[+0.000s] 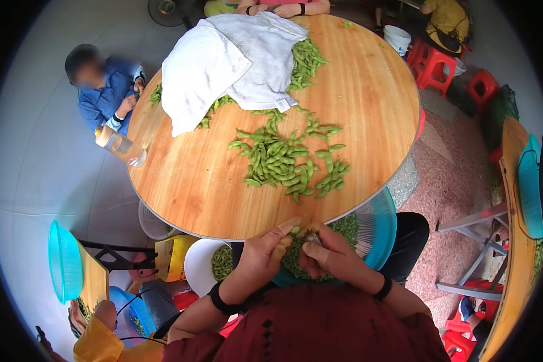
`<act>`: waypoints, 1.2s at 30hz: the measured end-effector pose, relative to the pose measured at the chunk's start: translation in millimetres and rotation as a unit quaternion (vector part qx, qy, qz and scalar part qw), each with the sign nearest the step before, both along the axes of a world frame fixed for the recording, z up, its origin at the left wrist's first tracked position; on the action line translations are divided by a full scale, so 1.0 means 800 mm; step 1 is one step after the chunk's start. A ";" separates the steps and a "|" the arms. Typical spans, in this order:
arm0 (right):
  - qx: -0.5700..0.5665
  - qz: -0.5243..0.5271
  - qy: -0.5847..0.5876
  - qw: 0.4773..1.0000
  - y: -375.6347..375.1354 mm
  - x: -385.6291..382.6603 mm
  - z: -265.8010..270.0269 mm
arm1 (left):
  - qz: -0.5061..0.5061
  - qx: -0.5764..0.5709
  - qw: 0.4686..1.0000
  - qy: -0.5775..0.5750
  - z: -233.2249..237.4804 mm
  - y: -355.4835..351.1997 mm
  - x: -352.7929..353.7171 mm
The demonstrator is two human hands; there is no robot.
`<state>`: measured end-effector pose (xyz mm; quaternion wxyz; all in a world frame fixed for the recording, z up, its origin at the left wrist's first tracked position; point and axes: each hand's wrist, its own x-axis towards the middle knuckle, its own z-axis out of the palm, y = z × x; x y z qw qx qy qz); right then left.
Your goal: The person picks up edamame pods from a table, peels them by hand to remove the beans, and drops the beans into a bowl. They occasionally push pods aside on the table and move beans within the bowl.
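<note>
My left hand (pixel 264 254) is closed in a pinch at the table's front edge, with a small piece of a green soybean pod (pixel 295 230) showing at its fingertips. Close beside it, my right hand (pixel 332 252) is closed too, thumb against fingers; a small dark and pale item shows there, too blurred to name. Pale coverings appear on some fingertips. Below both hands is a teal basket (pixel 387 224) containing green beans (pixel 347 228). On the round wooden table (pixel 205 187), a loose pile of green soybean pods (pixel 274 158) lies just ahead of my hands.
White cloths (pixel 208 66) cover more pods on the far side. A clear bottle (pixel 123 146) stands at the left edge, near a person in blue (pixel 105 90). A white bowl (pixel 202 262) with beans is below left. Red stools (pixel 434 69) stand at the right.
</note>
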<state>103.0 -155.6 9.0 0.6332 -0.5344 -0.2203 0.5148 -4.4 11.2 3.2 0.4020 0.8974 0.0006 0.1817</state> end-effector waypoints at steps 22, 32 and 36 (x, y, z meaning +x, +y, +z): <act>0.048 0.063 0.144 0.986 -0.014 0.006 0.002 | -0.105 -0.180 0.973 0.095 0.015 -0.001 -0.010; -0.021 -0.028 0.212 0.977 0.001 0.004 -0.023 | 0.048 0.223 0.969 -0.098 -0.010 -0.009 0.005; -0.061 -0.036 0.053 0.996 -0.001 -0.004 -0.005 | 0.063 0.236 0.966 -0.090 -0.002 -0.018 0.006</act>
